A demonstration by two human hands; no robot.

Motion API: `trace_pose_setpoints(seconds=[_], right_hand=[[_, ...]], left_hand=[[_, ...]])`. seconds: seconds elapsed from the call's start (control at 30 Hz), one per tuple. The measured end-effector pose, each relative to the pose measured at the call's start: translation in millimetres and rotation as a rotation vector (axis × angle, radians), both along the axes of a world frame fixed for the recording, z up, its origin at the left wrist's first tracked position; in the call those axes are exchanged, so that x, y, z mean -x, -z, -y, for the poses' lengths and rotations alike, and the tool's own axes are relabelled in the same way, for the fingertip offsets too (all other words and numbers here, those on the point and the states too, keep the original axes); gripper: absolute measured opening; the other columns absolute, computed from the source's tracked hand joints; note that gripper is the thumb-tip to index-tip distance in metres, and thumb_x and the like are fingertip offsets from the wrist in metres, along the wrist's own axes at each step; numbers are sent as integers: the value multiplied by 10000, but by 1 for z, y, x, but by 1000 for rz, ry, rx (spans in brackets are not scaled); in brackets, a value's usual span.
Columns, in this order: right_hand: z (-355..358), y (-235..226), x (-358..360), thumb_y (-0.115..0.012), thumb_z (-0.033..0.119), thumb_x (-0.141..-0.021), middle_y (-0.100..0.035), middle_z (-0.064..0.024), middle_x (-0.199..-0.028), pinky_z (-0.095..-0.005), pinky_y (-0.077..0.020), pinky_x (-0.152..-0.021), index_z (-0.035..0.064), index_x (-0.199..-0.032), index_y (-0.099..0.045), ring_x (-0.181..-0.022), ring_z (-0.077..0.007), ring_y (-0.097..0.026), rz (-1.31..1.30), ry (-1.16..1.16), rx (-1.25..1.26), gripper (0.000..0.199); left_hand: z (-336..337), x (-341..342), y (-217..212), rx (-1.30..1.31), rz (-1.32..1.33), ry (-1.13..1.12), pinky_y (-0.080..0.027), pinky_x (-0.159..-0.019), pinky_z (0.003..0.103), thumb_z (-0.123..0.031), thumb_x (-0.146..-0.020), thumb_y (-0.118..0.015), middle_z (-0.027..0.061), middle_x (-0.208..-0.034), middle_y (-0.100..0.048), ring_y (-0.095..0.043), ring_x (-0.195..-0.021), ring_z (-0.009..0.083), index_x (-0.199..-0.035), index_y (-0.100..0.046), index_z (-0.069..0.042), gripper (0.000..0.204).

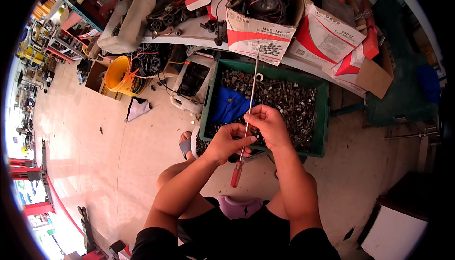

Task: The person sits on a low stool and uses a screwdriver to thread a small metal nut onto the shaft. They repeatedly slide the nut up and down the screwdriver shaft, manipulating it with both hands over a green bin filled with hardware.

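Observation:
My left hand (229,143) closes round the lower shaft of a long, thin metal rod with a red handle (236,175); it resembles a long screwdriver, but its tip is too small to make out. Farther up, my right hand (268,126) pinches the same rod between thumb and fingers. The handle hangs below my left hand, toward my lap, while the shaft slants up and away over a green bin (325,122). Bolts, nuts and other small metal parts (289,101) fill this bin. A blue cloth (228,105) lies on them at the left side.
Behind the bin, a low shelf bears a carton of wires (263,35) and red-and-white boxes (327,37). To the left are a yellow bucket (118,72), a cut plastic jug (193,77) and a white cloth (139,109) on the floor. A green chair (403,94) stands right.

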State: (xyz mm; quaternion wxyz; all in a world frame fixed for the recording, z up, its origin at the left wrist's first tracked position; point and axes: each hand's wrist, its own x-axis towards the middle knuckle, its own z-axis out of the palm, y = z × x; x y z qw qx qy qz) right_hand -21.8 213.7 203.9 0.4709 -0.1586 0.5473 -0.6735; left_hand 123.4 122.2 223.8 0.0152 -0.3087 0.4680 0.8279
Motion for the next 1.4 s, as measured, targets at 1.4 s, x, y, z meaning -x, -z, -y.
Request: trace_pose_setpoints(seconds=[1.4], right_hand=[[22,-8,15,-604,340,-995,-645,-41,-1034,-225,-446,-642,32,-1165,-628,-771,-84,-575,29,105,-82,353]], left_hand=[[-14,-28,13,-117,17,-119,-613,-635,316,-203,-1026,-581,46,-757,-607,-703,-722,194,-1001,-631,10,220]])
